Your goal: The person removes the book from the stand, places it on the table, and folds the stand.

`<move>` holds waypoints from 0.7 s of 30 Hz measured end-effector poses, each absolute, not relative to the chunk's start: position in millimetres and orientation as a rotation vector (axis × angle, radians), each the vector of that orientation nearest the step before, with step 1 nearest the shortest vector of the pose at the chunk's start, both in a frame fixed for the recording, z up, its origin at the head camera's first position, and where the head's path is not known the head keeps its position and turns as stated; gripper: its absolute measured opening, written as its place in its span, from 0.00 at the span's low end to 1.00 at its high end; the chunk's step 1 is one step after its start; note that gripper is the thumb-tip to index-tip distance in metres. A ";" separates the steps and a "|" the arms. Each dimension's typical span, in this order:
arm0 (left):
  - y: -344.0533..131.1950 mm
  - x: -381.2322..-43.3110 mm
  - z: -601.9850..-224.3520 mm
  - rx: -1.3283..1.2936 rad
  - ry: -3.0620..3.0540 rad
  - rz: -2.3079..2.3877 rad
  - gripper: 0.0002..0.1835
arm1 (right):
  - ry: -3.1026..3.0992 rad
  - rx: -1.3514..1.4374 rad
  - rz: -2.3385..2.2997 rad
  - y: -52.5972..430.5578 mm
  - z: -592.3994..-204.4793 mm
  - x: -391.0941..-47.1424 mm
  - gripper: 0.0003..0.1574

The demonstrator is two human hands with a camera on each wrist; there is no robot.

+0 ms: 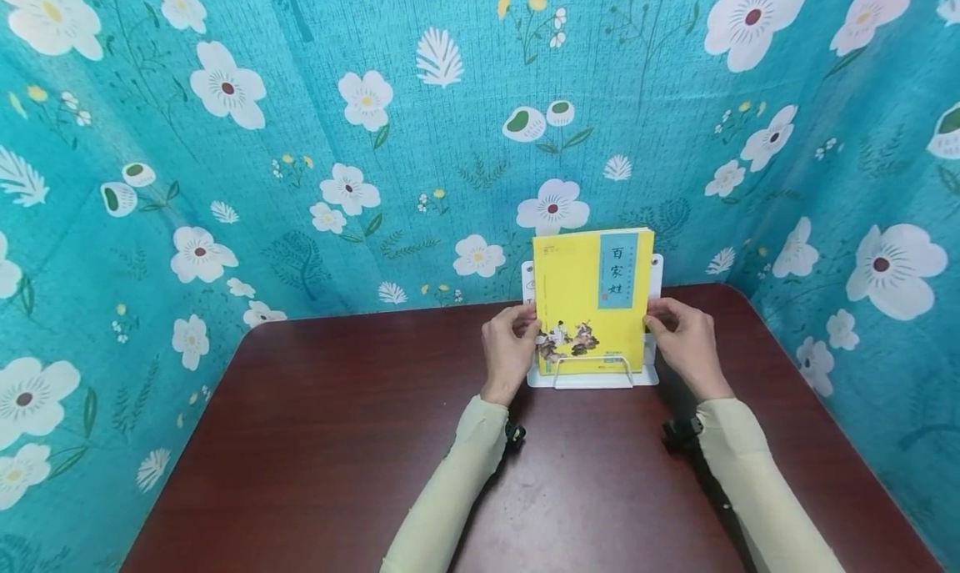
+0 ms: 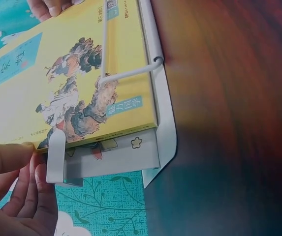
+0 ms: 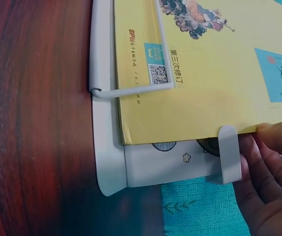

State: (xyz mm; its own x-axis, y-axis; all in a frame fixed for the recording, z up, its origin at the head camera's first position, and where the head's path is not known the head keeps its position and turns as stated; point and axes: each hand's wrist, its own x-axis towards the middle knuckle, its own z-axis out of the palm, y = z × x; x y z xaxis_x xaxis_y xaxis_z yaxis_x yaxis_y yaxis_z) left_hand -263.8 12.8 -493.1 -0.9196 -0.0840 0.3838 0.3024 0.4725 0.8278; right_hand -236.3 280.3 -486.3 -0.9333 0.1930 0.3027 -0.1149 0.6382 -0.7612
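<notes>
A yellow book (image 1: 577,281) with a blue title panel stands upright, leaning back on a white book stand (image 1: 592,381). The stand's wire holder (image 2: 131,73) crosses the lower front of the cover. My left hand (image 1: 510,348) is at the book's left edge, thumb on the edge and fingers beside the stand's white side clip (image 2: 57,155). At the opposite edge my right hand (image 1: 686,344) pinches the book, its thumb near the other side clip (image 3: 229,155). Fingertips behind the book and stand are partly hidden.
The dark reddish-brown table (image 1: 337,439) extends left and toward me. A teal floral curtain (image 1: 420,164) hangs close behind the stand and along both sides. Small black devices (image 1: 681,434) are strapped at both wrists.
</notes>
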 end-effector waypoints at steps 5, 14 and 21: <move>14.2 -264.5 -493.1 -0.179 -2.343 -1.440 0.13 | -2.503 -0.075 1.192 279.9 -484.3 -236.7 0.18; 14.2 -265.7 -490.2 -0.198 -2.322 -1.439 0.12 | -2.482 -0.113 1.214 278.3 -486.0 -239.0 0.18; 15.3 -266.2 -487.4 -0.206 -2.329 -1.434 0.13 | -2.467 -0.155 1.241 277.9 -487.6 -237.9 0.18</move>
